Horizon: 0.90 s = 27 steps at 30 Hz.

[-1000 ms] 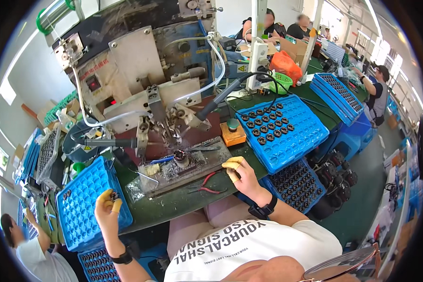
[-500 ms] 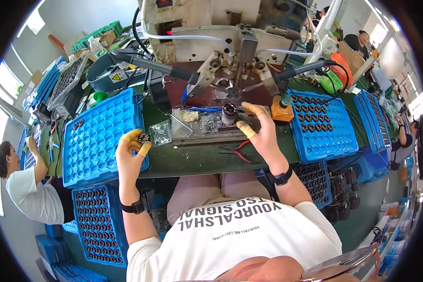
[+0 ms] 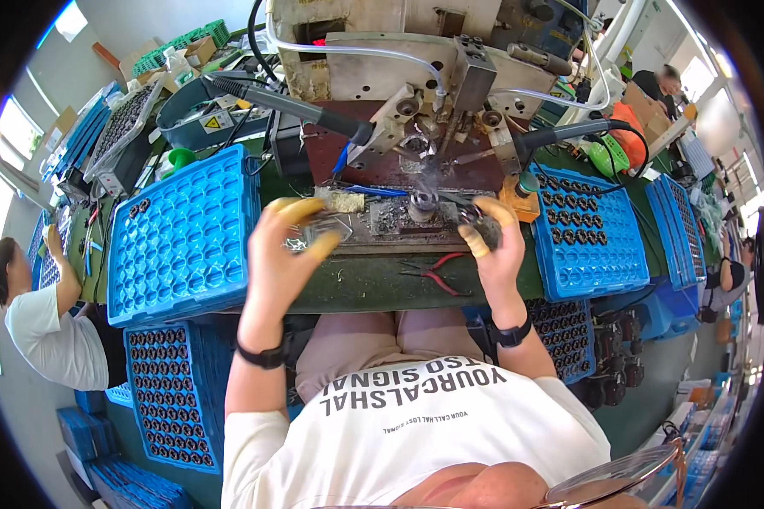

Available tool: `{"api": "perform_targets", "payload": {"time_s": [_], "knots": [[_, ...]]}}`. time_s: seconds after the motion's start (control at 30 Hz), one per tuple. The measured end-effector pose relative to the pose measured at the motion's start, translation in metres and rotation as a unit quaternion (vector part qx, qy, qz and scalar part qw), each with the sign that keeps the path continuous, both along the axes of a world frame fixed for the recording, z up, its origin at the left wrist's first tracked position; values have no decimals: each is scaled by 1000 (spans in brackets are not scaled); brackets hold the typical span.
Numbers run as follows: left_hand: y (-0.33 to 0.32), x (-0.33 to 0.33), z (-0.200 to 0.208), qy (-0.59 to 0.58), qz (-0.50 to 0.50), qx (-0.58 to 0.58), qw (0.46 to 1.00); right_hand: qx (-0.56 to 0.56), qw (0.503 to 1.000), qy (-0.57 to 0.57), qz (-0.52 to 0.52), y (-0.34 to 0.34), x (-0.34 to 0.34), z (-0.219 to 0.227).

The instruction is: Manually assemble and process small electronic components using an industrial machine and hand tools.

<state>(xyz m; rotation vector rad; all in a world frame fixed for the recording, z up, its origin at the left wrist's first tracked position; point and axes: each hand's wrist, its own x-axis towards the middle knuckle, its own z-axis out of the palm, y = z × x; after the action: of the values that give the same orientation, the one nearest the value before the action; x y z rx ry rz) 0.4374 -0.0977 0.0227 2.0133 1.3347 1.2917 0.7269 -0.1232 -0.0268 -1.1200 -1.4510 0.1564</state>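
Note:
My left hand (image 3: 284, 246), with yellow finger covers, is smeared by motion left of the metal fixture. A blurred small round part (image 3: 324, 226) shows between its thumb and fingers. On the right, my right hand (image 3: 497, 246) pinches a dark round part (image 3: 487, 229) beside the fixture, its fingertips covered as well. Between the hands stands the short grey metal post (image 3: 423, 206) on the fixture block (image 3: 390, 222), under the machine's angled arms. Metal scraps lie around the post, and a faint haze hangs above it.
A blue tray (image 3: 178, 246) with few parts stands left; another blue tray (image 3: 594, 259) with several dark round parts stands right. Red-handled pliers (image 3: 440, 276) lie in front. An orange button box (image 3: 519, 202) is beside the right tray. A co-worker (image 3: 55, 322) sits far left.
My left hand has moved right and forward from the left tray toward the fixture. My right hand has taken the dark round part off the post and drawn it to the right.

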Motion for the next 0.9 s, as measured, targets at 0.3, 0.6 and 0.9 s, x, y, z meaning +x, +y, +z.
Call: {"api": "perform_targets", "payload": {"time_s": [0.3,0.6,0.9], "knots": [[37,85,-6,-19,-158,6,987,-20,999,-23,-19,-47,15,-45],[39,94,-9,-36,-168,-4,985,-3,997,-81,-5,-43,13,-44],[42,95,-17,10,-170,-21,985,-17,997,-74,-7,-46,12,-43]]}}
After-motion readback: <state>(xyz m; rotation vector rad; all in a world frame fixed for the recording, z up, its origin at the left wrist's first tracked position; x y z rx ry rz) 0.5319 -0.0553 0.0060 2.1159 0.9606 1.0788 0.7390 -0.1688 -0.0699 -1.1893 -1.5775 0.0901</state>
